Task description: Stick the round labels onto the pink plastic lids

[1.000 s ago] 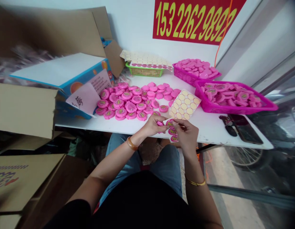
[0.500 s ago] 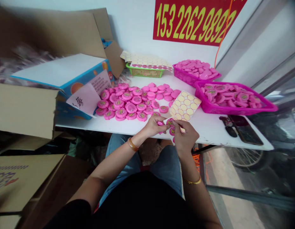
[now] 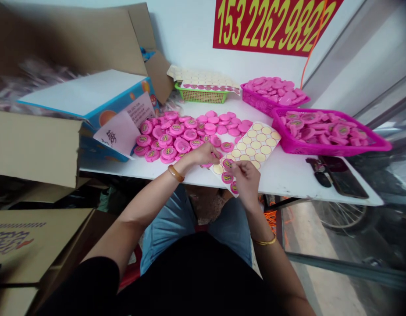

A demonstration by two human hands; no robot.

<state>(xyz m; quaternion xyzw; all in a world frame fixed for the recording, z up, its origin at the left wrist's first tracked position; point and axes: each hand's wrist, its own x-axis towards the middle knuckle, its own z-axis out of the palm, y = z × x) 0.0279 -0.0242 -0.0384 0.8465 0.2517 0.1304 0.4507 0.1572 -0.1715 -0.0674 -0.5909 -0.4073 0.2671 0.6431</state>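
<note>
My left hand point(image 3: 204, 155) is at the near right side of a heap of pink round plastic cases point(image 3: 190, 134). Its fingers are curled in a pinch on one pink case, mostly hidden by the hand. Many cases in the heap bear a round label with yellow lettering. My right hand point(image 3: 247, 179) pinches a round pink sticker point(image 3: 227, 164) between thumb and forefinger; whether it is fully off its backing I cannot make out. Beneath lies a sticker sheet point(image 3: 254, 148) with mostly bare cream circles and a few pink stickers at its near corner.
Two magenta baskets point(image 3: 334, 151) of pink cases stand at the right. Behind the heap, a green basket point(image 3: 203, 95) carries more sticker sheets. A phone point(image 3: 347, 180) lies near the right table edge. A blue printed carton point(image 3: 114, 118) and open cardboard boxes point(image 3: 35, 151) crowd the left.
My left hand has moved left and away from the right hand, toward the heap. My right hand has shifted slightly left, and more of the sticker sheet shows flat on the table.
</note>
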